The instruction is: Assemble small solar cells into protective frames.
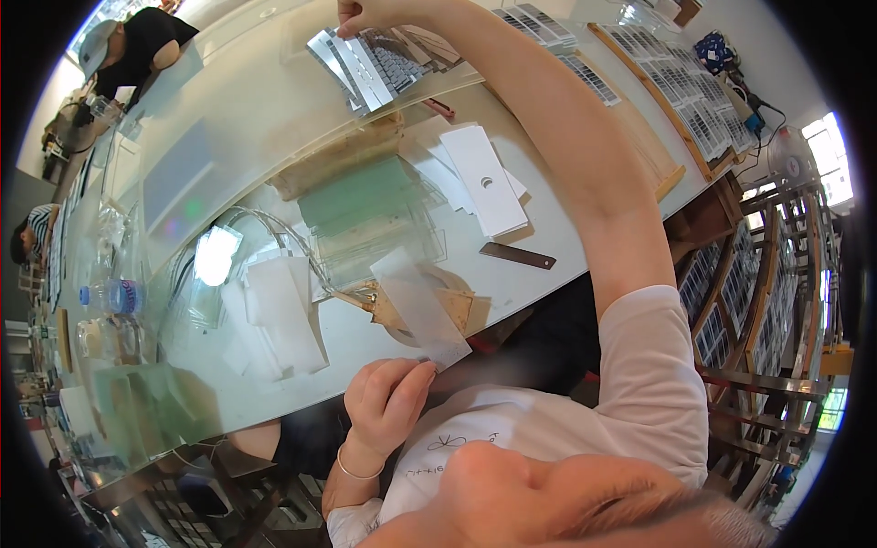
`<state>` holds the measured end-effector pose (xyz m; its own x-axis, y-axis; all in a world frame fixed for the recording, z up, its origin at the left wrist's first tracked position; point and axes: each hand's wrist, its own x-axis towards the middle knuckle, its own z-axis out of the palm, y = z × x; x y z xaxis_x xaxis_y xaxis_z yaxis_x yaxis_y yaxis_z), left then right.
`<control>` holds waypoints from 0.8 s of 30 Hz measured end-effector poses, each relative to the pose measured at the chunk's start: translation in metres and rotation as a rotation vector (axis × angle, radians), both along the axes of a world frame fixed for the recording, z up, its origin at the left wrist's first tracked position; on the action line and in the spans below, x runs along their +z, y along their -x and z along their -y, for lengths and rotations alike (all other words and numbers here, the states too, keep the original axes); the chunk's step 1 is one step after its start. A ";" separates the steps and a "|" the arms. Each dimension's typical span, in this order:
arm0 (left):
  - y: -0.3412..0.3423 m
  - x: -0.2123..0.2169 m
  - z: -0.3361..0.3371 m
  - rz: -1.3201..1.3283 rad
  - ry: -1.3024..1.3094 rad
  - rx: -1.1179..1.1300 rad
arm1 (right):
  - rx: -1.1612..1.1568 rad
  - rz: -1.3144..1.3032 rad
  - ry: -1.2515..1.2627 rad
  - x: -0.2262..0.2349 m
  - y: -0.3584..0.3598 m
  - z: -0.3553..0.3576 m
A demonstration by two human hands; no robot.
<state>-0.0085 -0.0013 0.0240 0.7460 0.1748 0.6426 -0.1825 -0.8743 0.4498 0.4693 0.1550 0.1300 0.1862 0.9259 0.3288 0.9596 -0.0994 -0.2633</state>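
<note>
Near the table's front edge, my left hand [388, 397] pinches the lower end of a translucent, frosted strip [420, 306]. The strip slants away over a tan block [448, 309] on the glass tabletop. My right arm stretches far across the table. At the top edge, my right hand [367, 13], partly cut off, has its thumb and finger pinched at the corner of a silver strip [364, 73]. This strip lies in a fanned pile of silver and dark-patterned strips on the raised glass shelf.
White cards [480, 178] and a dark metal ruler [517, 256] lie right of a green glass stack [361, 205]. White sheets [283, 310] rest at left, beyond them a plastic bottle [114, 296]. Racks of dark-celled panels [681, 91] stand right. Another person [146, 46] sits far left.
</note>
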 end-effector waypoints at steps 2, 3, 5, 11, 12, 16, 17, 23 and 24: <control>0.001 -0.001 -0.001 -0.001 0.002 0.002 | -0.006 -0.044 -0.014 0.004 0.006 0.006; 0.001 -0.001 -0.002 -0.003 0.004 0.003 | -0.013 -0.090 -0.028 0.005 0.010 0.008; 0.000 0.000 -0.002 -0.002 0.007 -0.007 | -0.043 -0.027 -0.016 0.003 0.008 0.012; -0.001 0.000 -0.002 -0.015 0.016 -0.020 | -0.154 -0.019 -0.039 0.009 0.009 0.020; -0.001 0.000 -0.002 -0.020 0.017 -0.018 | -0.145 -0.055 -0.016 0.013 0.008 0.024; 0.009 0.000 -0.003 -0.032 0.021 0.024 | -0.045 -0.452 -0.131 0.042 0.029 0.063; 0.009 0.001 -0.004 -0.023 0.012 0.010 | -0.097 -0.537 -0.131 0.059 0.037 0.083; -0.001 -0.003 -0.005 -0.047 0.022 -0.029 | -0.084 -0.611 -0.214 0.036 0.024 0.097; -0.003 -0.002 -0.003 -0.035 0.016 -0.036 | -0.100 -0.546 -0.207 0.027 0.015 0.090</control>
<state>-0.0053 0.0013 0.0224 0.7741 0.1575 0.6132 -0.1973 -0.8603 0.4700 0.4544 0.0647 0.1573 0.4626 0.8216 0.3332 0.6686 -0.0765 -0.7397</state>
